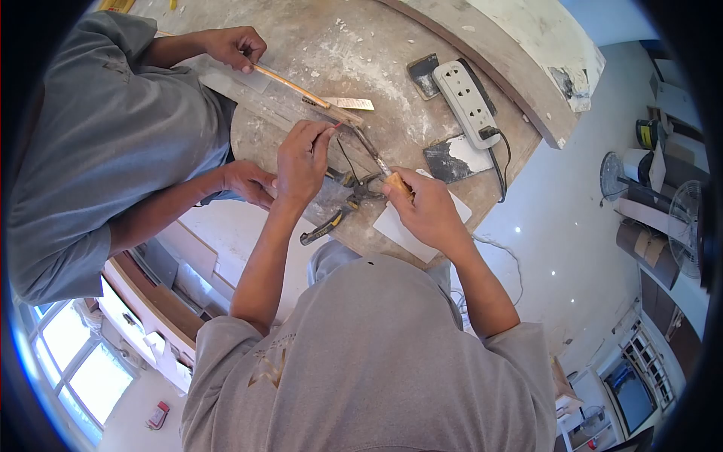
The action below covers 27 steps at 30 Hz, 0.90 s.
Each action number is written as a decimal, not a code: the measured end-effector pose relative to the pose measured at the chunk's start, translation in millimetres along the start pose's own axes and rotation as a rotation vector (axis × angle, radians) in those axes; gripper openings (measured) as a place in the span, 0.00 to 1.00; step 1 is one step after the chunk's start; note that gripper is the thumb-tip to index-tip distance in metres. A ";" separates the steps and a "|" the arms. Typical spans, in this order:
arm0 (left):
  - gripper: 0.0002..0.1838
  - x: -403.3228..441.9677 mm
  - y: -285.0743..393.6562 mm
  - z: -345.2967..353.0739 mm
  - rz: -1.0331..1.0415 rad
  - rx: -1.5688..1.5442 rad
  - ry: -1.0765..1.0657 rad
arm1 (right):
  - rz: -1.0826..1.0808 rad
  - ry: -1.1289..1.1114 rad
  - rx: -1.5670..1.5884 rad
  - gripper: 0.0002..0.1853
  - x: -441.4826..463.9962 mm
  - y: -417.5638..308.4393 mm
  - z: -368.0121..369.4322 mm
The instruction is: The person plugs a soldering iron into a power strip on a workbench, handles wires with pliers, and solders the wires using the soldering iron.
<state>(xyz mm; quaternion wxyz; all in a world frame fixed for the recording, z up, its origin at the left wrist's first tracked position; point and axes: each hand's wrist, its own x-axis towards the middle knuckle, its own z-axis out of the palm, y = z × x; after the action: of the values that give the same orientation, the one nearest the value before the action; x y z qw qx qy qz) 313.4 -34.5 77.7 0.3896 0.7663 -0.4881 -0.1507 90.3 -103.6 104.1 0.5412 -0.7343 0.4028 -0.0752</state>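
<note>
My right hand is wrapped round the wooden handle of a soldering iron, whose metal shaft slants up and left. Close to its tip, my left hand is closed in a pinch on a thin red wire, mostly hidden by the fingers. The tip meets the end of a long narrow strip; I cannot tell whether they touch. A co-worker's hand holds the strip further along. Below the iron lie pliers with black and yellow handles.
A white power strip with a black plug rests on the dusty table. Beside it are a dark block and a black-and-white piece. A curved board runs along the far edge. The co-worker's other hand is near my left forearm.
</note>
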 end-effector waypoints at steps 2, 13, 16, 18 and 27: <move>0.06 -0.4 -1.3 1.0 -0.017 -0.006 0.006 | -0.009 0.033 -0.024 0.22 -0.7 -0.1 -0.8; 0.08 -12.9 -23.2 15.1 -0.162 -0.235 0.034 | -0.067 0.152 0.009 0.21 -3.0 5.0 -3.4; 0.08 -19.7 -6.7 -0.2 -0.303 -0.228 -0.055 | -0.029 0.177 0.040 0.20 -6.4 9.0 -5.9; 0.08 -29.9 -4.2 -6.3 -0.286 -0.221 -0.067 | -0.008 0.177 0.058 0.20 -10.4 12.1 -8.4; 0.07 -47.4 -13.9 -17.5 -0.067 -0.021 0.059 | 0.011 0.171 0.099 0.19 -22.7 34.4 -0.3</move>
<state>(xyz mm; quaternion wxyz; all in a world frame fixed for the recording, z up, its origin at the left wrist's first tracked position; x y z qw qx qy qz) 310.3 17.5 71.6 0.4067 0.7822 -0.4489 -0.1460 57.5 -91.6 82.3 0.5409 -0.6952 0.4474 -0.1546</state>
